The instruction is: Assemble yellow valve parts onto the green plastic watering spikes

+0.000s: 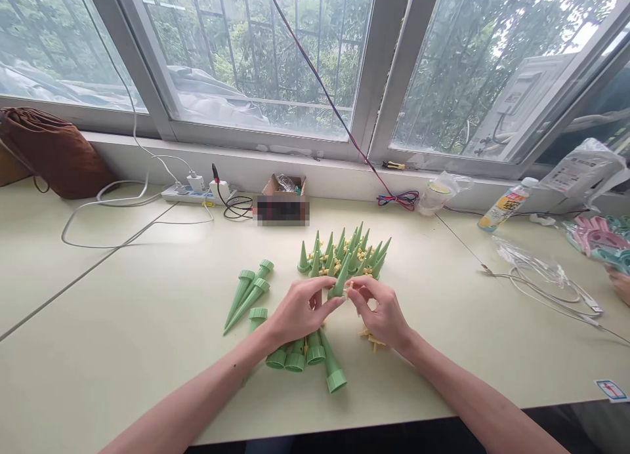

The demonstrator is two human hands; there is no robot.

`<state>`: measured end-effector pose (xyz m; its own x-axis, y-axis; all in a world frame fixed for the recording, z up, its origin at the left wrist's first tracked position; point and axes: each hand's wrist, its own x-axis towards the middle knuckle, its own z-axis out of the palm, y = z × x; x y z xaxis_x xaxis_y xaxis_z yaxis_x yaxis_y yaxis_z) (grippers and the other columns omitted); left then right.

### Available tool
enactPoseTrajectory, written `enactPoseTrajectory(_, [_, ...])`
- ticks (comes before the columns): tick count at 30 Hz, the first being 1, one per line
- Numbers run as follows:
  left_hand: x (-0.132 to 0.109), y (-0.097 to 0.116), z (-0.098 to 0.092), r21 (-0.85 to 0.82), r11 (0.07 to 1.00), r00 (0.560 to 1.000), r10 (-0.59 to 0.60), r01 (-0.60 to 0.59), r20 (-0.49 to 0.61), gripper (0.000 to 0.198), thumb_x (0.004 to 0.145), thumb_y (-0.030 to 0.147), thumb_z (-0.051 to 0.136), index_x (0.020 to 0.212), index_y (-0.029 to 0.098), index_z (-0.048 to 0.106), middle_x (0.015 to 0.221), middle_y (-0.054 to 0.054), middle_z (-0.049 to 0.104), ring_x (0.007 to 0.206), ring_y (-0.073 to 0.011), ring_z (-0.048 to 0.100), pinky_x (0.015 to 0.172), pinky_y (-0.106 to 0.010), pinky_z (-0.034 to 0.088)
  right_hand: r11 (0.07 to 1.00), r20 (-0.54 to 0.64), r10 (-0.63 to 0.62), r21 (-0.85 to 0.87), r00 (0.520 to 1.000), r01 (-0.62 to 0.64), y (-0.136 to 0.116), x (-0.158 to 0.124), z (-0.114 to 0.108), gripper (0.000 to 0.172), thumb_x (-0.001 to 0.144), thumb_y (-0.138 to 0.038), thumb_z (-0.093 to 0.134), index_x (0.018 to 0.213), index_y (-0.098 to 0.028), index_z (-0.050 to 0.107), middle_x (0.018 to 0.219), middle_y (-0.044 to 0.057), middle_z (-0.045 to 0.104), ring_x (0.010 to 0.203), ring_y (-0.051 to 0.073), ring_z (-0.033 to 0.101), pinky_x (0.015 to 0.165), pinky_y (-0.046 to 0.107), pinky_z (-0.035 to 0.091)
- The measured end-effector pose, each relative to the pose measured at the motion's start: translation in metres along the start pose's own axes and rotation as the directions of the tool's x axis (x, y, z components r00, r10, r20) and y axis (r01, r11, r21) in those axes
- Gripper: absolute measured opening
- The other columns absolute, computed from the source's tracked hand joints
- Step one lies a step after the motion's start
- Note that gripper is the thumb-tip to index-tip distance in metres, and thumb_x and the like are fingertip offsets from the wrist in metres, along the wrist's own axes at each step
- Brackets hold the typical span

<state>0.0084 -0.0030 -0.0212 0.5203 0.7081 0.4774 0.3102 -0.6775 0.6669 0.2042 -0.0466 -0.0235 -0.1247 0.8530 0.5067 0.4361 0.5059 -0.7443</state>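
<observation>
My left hand (302, 313) is closed round the wide base of a green plant watering spike (341, 278), its tip pointing up. Pinched in the fingers of my right hand (386, 313) is a small yellow plastic piece (350, 287), held close beside that spike. Just beyond both hands, several green spikes with yellow pieces on them stand upright in a cluster (353, 260). More green spikes lie to the left (252, 296), and others lie below my left wrist, one spike (335, 379) nearest the front. A small pile of loose yellow pieces (375, 341) is partly hidden under my right hand.
Along the window sill are a power strip (189, 195) with white cables, a small cardboard box (284, 185) and a coiled red-blue wire (401, 200). To the right stand a drink bottle (506, 206) and a coiled white cable (546, 290). A brown bag (56, 155) sits far left.
</observation>
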Motion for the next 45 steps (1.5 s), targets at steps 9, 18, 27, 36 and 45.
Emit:
enactPoseTrajectory(9, [0.005, 0.006, -0.007, -0.109, 0.990, 0.996, -0.089, 0.089, 0.003, 0.028, 0.089, 0.040, 0.063, 0.092, 0.012, 0.066, 0.057, 0.003, 0.057, 0.048, -0.0087, 0.046, 0.049, -0.020, 0.042, 0.999, -0.013, -0.044, -0.028, 0.999, 0.044, 0.003, -0.001, 0.001, 0.018, 0.094, -0.023, 0.058, 0.111, -0.020, 0.059, 0.093, 0.005, 0.065, 0.057, 0.011, 0.057, 0.053, 0.025, 0.050])
enactPoseTrajectory(18, [0.002, 0.000, -0.004, -0.039, 0.998, 0.998, -0.042, 0.043, 0.038, 0.025, 0.089, 0.036, 0.065, 0.097, 0.013, 0.066, 0.056, 0.005, 0.054, 0.048, -0.0084, 0.045, 0.053, -0.022, 0.044, 0.996, -0.033, -0.088, -0.019, 0.996, 0.088, 0.006, 0.000, 0.001, 0.008, 0.094, -0.024, 0.060, 0.101, -0.020, 0.061, 0.088, 0.004, 0.065, 0.060, 0.012, 0.055, 0.054, 0.026, 0.051])
enactPoseTrajectory(27, [0.000, -0.007, -0.001, -0.001, 0.998, 0.998, 0.070, -0.070, 0.011, 0.021, 0.091, 0.028, 0.063, 0.107, 0.014, 0.064, 0.072, 0.001, 0.061, 0.053, -0.0083, 0.048, 0.055, -0.021, 0.045, 0.996, -0.008, -0.080, -0.027, 0.997, 0.079, 0.009, 0.000, 0.001, 0.007, 0.094, -0.023, 0.059, 0.101, -0.020, 0.061, 0.084, 0.002, 0.062, 0.060, 0.012, 0.054, 0.056, 0.026, 0.050])
enactPoseTrajectory(36, [0.001, -0.007, -0.002, -0.032, 0.995, 0.995, 0.091, -0.090, 0.038, 0.020, 0.093, 0.023, 0.058, 0.111, 0.016, 0.063, 0.085, -0.003, 0.063, 0.056, -0.0078, 0.051, 0.054, -0.020, 0.046, 0.998, 0.016, -0.040, -0.043, 0.999, 0.041, 0.005, 0.001, 0.000, 0.007, 0.095, -0.026, 0.058, 0.096, -0.019, 0.059, 0.078, 0.001, 0.060, 0.058, 0.012, 0.053, 0.055, 0.026, 0.048])
enactPoseTrajectory(45, [-0.001, -0.006, -0.002, -0.051, 0.993, 0.994, 0.104, -0.103, 0.024, 0.020, 0.093, 0.021, 0.060, 0.111, 0.016, 0.064, 0.085, -0.003, 0.064, 0.054, -0.0074, 0.051, 0.055, -0.021, 0.047, 0.998, 0.075, -0.026, -0.056, 0.997, 0.031, 0.006, -0.001, -0.001, 0.014, 0.099, -0.027, 0.049, 0.095, -0.019, 0.059, 0.076, 0.002, 0.061, 0.060, 0.014, 0.053, 0.058, 0.027, 0.044])
